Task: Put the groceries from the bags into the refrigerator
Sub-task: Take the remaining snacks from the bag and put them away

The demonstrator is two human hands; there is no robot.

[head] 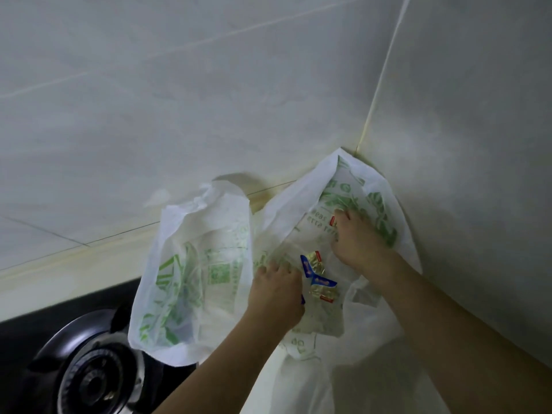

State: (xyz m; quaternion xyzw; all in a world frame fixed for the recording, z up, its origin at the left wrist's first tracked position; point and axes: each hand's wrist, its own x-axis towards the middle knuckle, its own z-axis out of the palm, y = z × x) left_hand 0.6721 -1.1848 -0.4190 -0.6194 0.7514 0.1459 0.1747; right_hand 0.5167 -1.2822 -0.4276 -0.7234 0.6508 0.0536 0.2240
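Observation:
Two white plastic bags with green print stand on the counter in the wall corner. The left bag stands by the stove. Both my hands are inside the mouth of the right bag. My left hand grips the bag's near edge beside a blue and gold packet. My right hand reaches deeper, fingers curled around something with a red label that is mostly hidden. No refrigerator is in view.
A black gas stove with a round burner takes the lower left, and the left bag overhangs it. Pale tiled walls meet in a corner behind the bags. A pale countertop lies under the right bag.

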